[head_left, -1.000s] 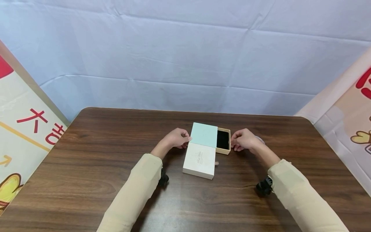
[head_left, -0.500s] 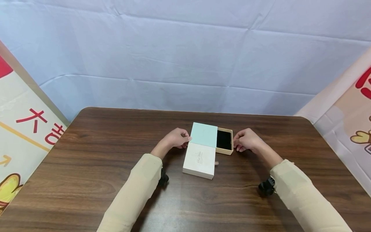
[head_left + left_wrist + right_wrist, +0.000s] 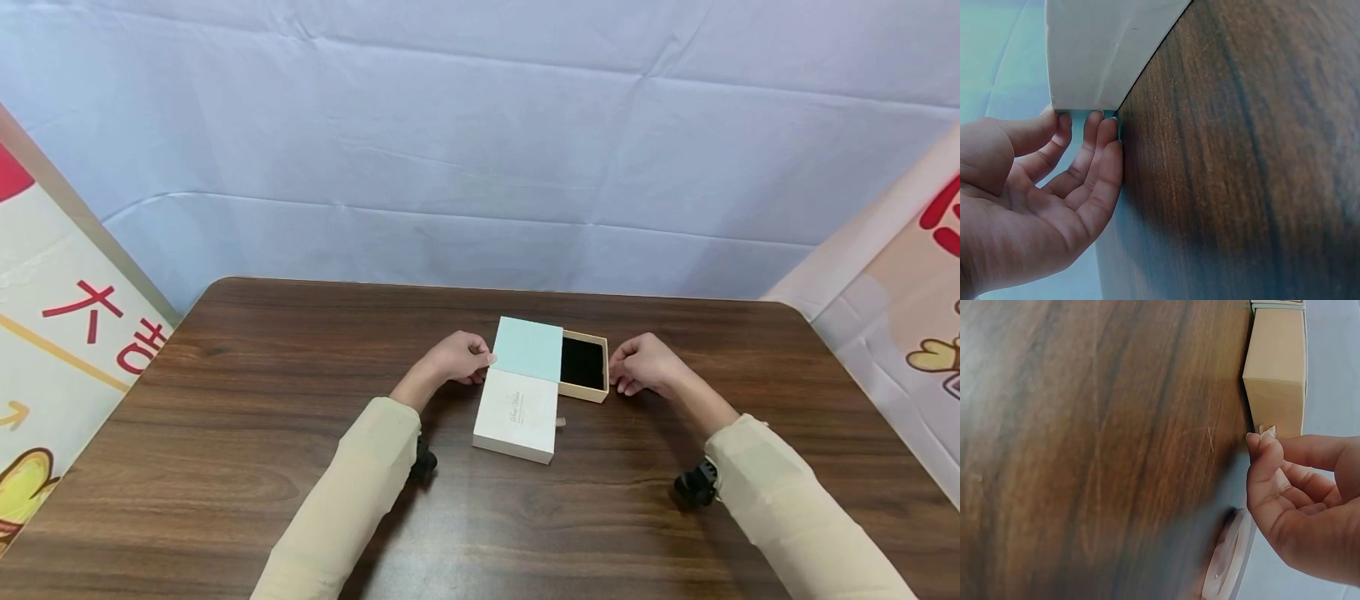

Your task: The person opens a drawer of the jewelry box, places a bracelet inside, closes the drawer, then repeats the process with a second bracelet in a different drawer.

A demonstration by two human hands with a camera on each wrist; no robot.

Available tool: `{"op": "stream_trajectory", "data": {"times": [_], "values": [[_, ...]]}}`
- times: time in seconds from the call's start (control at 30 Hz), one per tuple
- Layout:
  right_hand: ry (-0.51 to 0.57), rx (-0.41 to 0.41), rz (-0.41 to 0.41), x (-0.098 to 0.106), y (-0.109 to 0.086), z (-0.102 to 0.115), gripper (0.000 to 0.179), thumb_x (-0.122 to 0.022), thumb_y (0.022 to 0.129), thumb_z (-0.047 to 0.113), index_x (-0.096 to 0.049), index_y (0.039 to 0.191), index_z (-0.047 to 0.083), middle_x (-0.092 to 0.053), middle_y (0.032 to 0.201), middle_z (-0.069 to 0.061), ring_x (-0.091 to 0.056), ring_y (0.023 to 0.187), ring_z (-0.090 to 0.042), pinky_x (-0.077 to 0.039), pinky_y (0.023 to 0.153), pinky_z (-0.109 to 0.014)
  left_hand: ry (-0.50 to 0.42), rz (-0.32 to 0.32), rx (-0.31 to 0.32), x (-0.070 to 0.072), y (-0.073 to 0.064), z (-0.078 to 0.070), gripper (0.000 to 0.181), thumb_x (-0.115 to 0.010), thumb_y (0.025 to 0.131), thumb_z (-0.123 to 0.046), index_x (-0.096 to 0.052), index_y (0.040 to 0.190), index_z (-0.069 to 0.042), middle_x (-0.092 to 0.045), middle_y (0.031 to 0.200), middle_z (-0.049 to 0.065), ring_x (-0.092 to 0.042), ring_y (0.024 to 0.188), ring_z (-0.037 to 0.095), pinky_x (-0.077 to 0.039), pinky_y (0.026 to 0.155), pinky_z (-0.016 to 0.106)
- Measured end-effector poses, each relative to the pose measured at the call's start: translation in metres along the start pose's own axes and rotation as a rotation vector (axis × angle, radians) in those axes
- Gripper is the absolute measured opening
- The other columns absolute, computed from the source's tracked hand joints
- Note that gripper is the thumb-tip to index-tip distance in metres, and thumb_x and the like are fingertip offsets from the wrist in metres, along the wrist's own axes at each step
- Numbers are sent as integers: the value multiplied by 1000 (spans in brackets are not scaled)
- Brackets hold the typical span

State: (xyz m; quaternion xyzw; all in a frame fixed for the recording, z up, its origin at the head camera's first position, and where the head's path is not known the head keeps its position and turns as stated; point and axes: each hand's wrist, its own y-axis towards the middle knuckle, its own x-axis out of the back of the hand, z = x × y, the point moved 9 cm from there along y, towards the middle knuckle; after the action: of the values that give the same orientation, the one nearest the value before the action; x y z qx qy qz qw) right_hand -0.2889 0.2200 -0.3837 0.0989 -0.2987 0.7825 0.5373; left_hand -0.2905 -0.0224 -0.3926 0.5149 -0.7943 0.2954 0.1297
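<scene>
A gift box lies on the table, with a white half (image 3: 517,412) bearing printed lettering and a mint half (image 3: 527,347) behind it. From the mint half's right side a cream drawer (image 3: 585,393) with a black lining (image 3: 582,362) stands out. My right hand (image 3: 643,364) pinches a small ribbon tab (image 3: 1267,430) at the drawer's end between thumb and finger. On the box's left side my left hand (image 3: 459,358) holds it where the halves meet, thumb at the top edge and curled fingers against the side.
Another ribbon tab (image 3: 560,422) sticks out of the white half's right side. A pale round ring-like thing (image 3: 1227,562) lies on the table (image 3: 1116,456) below my right hand. A pale cloth (image 3: 450,150) hangs behind the table, printed banners (image 3: 82,350) at the sides.
My right hand has moved to the right, and the drawer has slid farther out of the mint half with it. The left hand and the rest of the box stay put.
</scene>
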Motion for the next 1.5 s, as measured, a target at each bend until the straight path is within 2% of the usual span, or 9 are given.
{"op": "stream_trajectory", "data": {"times": [0.93, 1.5], "values": [[30, -25, -3, 8, -4, -8, 9, -49, 84, -10, -54, 89, -16, -57, 69, -14, -55, 52, -15, -49, 51, -28, 5, 2, 0, 0, 0, 0, 18, -54, 94, -19, -59, 85, -4, -59, 84, 10, -60, 76, 19, -49, 67, 29], [-13, -39, -38, 17, -8, -15, 11, -48, 84, -9, -54, 90, -15, -58, 67, -11, -55, 52, -15, -50, 51, -28, 3, 8, 0, -1, 0, 0, 18, -53, 94, -19, -59, 86, -4, -59, 84, 10, -60, 76, 19, -49, 69, 30]]}}
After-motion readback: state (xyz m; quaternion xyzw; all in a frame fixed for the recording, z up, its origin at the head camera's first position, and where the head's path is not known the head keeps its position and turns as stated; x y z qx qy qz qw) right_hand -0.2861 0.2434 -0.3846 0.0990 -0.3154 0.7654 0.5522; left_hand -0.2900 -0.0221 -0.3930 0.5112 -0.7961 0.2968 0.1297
